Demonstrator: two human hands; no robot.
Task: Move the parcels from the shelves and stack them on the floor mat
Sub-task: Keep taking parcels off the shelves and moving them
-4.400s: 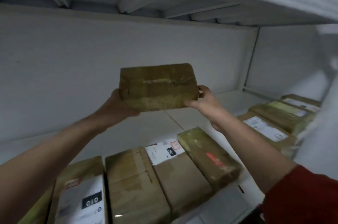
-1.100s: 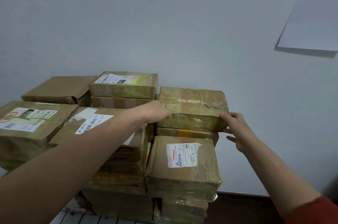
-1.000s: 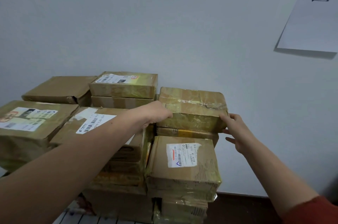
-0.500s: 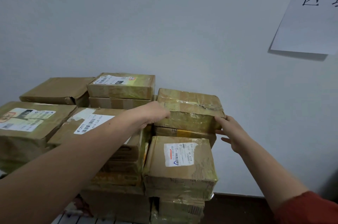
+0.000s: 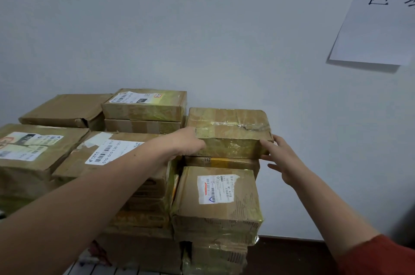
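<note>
Matte wall (image 5: 202,27) behind tape-glossed cardboard parcel (image 5: 229,131)

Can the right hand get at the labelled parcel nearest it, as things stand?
Probably yes. The right hand, fingers straight, touches the taped parcel's end; the labelled parcel sits just below, top and right side uncovered.

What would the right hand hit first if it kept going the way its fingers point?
The taped top parcel: the right hand points at its right end, fingertips apparently touching it, though depth is unclear.
</note>
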